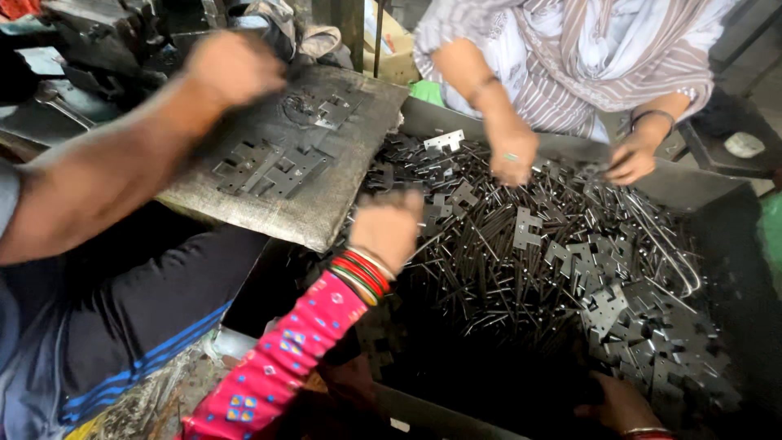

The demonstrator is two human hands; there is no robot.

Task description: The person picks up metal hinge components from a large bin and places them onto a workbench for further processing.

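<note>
Fingers: my left hand (387, 228), pink patterned sleeve and red-green bangles, has its fingers (405, 204) curled down into the heap; cannot tell if they clasp anything, the back of the hand hides them.
Right hand: my right hand (623, 403) is low at the near edge, in shadow; grip unreadable.
Heap: a pile of thin dark metal rods (489, 261) mixed with flat notched grey metal plates (619, 314), under and just beyond my left hand.
Holder: big dark metal bin (717, 204), probably keeps the loose parts together within everyone's reach.
Slab: worn grey flat slab (326, 212) left of the bin, a few plates lying flat on it, seemingly sorted apart.
Others: co-worker's bare hand (232, 65) over the slab; striped-clothed person's two hands (513, 155) picking at the far side.
</note>
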